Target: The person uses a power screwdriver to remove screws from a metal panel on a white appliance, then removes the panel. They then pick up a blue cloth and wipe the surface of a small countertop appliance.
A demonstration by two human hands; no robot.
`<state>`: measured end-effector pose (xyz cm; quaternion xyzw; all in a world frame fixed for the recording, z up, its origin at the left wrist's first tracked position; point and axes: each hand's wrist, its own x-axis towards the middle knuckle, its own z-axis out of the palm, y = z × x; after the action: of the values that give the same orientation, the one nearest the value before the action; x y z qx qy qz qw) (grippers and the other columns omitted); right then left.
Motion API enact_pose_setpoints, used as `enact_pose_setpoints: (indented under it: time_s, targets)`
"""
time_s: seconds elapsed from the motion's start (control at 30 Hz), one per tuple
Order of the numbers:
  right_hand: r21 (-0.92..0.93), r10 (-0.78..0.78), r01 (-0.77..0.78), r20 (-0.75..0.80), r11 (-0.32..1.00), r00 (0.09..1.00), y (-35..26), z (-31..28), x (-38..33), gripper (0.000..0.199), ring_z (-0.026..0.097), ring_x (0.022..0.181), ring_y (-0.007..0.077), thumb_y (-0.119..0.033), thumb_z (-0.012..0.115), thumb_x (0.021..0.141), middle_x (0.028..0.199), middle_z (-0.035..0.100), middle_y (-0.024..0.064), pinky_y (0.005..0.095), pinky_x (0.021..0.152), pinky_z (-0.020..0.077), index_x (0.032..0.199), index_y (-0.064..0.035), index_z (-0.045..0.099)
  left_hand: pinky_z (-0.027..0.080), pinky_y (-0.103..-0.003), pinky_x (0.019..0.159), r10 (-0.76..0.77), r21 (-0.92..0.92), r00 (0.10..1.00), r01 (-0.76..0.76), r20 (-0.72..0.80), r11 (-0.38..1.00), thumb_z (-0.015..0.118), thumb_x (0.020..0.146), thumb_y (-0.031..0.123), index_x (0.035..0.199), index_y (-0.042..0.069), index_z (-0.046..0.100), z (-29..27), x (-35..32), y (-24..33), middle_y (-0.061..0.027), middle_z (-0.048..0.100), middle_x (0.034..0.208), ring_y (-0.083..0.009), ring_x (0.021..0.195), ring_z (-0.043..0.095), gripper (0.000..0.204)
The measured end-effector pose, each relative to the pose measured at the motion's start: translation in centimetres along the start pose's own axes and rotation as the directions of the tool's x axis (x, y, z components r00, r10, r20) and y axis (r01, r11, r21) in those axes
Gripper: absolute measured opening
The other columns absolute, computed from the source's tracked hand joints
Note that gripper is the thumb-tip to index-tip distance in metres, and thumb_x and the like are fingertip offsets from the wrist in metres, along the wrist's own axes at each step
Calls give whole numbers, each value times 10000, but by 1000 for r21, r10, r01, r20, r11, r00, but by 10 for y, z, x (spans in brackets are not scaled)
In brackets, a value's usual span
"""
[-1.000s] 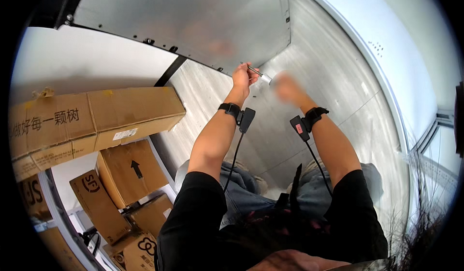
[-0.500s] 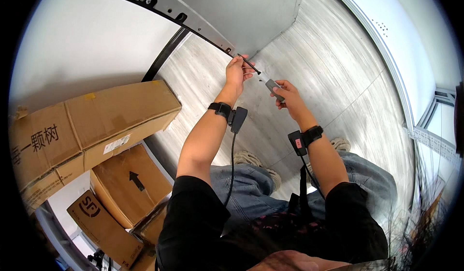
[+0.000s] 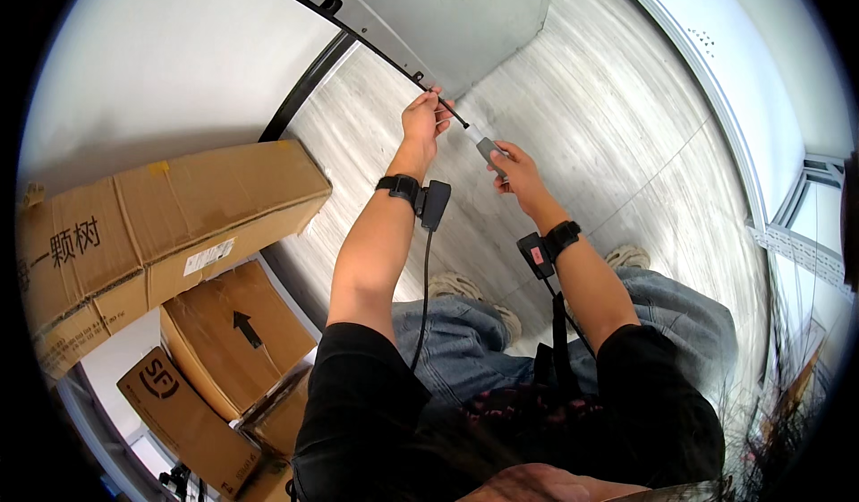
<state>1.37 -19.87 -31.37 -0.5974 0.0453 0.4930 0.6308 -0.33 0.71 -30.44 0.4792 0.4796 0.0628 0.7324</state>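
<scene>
My left hand point(image 3: 422, 124) is up at the lower edge of a grey metal panel point(image 3: 465, 23), its fingers closed around a thin black rod point(image 3: 454, 114). The rod slants down to the right and ends in a small knob. My right hand point(image 3: 517, 173) grips a grey-handled tool point(image 3: 489, 150) with a pale, narrow front end. That front end points at the rod's knob, and I cannot make out whether they touch. The tool's exact kind does not show clearly.
Cardboard boxes point(image 3: 192, 211) are stacked at the left, beside a white panel point(image 3: 197, 55) with a black edge bar point(image 3: 304, 90). Wood-patterned floor point(image 3: 626, 126) lies beneath my hands. A white wall panel point(image 3: 743, 72) rises at the right. Cables hang from both wrist devices.
Both hands have shifted slightly up and left in the picture, along with the panel edge and boxes. The rod and the grey-handled tool remain in my hands, end to end.
</scene>
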Motion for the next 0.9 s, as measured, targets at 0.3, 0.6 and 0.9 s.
enact_pose_setpoints:
  time_s: [0.3, 0.6, 0.9]
  targets:
    - [27, -3, 3, 0, 1000, 1000, 4, -6, 4, 400, 502, 574, 82, -304, 555, 898, 871, 573, 35, 242, 533, 447, 1239, -97, 521, 443, -215, 549, 34, 13, 999, -34, -4, 999, 455, 958, 183, 1097, 109, 574, 4, -1, -1, -46, 652, 872, -75, 629, 540, 197]
    - [39, -1, 1, -12, 999, 1000, 0, -2, -1, 389, 502, 555, 82, -311, 551, 910, 870, 578, 41, 248, 520, 442, 1233, -95, 525, 440, -213, 537, 50, 11, 999, -50, -10, 999, 466, 955, 186, 1094, 97, 578, 6, -4, 2, -48, 650, 853, -75, 616, 540, 200]
    - [74, 21, -21, 7, 997, 1000, -1, -2, 0, 389, 460, 505, 74, -336, 540, 913, 854, 591, 53, 236, 476, 409, 1206, -81, 535, 447, -215, 541, 39, 14, 999, -38, -9, 999, 490, 949, 193, 1105, 94, 580, 3, -3, 2, -49, 652, 853, -82, 626, 548, 205]
